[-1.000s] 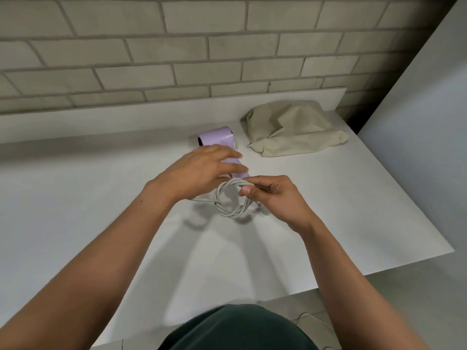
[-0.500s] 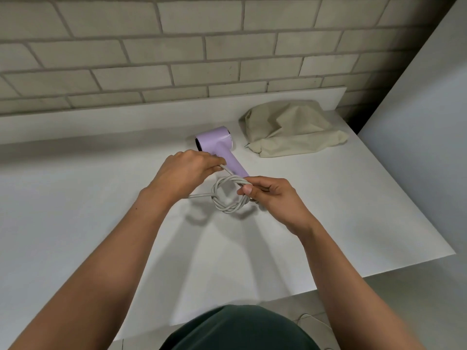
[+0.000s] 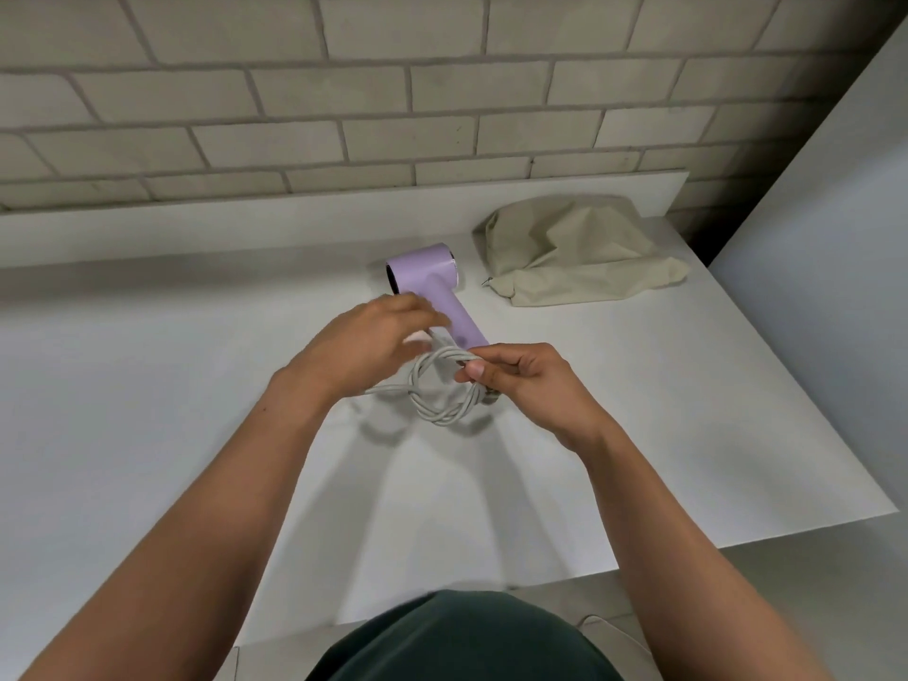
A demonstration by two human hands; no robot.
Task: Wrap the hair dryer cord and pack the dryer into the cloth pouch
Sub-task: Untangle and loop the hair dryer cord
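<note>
A lilac hair dryer [image 3: 432, 287] lies on the white table [image 3: 147, 435], its handle pointing toward me. Its grey cord [image 3: 439, 403] is coiled into a small loop just below the handle's end. My right hand [image 3: 525, 380] pinches the right side of the coil. My left hand [image 3: 363, 344] is blurred with motion at the coil's upper left and holds the cord's free end; a short stretch of cord trails out beneath it. The beige cloth pouch [image 3: 580, 255] lies crumpled at the back right of the table, apart from both hands.
A brick wall [image 3: 344, 90] rises behind a low white ledge at the table's far side. A pale panel [image 3: 835, 238] stands to the right. The table's front edge runs close to my body.
My left hand has drawn back from over the dryer handle to the coil's upper left, which uncovers the dryer's body. My right hand has kept its pinch on the coil.
</note>
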